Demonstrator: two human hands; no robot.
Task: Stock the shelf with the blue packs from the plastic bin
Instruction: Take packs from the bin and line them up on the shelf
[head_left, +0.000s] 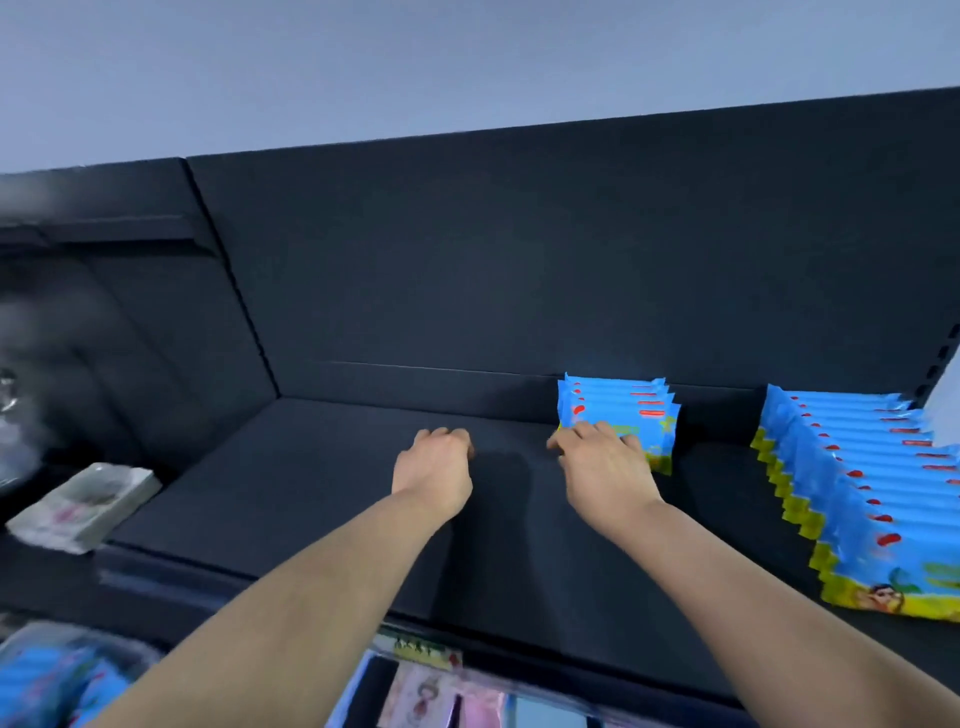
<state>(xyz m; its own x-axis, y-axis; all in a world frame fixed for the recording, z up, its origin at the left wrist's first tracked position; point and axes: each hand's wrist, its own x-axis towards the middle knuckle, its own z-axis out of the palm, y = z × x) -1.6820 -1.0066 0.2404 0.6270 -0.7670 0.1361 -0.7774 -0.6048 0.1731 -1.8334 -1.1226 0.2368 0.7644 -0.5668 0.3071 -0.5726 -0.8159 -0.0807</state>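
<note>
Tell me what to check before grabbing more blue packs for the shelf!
1. Small stack stands upright at the back: ok.
2. Right hand is off the small stack: not ok, touching it.
3. Left hand is free: ok, curled, holding nothing.
4. Shelf has bare room left of the stack: ok.
5. Bin has spare packs: ok, though blurred.
6. Long row on the right is tidy: ok.

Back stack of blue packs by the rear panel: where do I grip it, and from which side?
Take the stack by its two short ends, one hand each, reaching from the front. The packs stand upright, faces forward, near the rear panel, so both ends look free; the right hand touches its front face.
</note>
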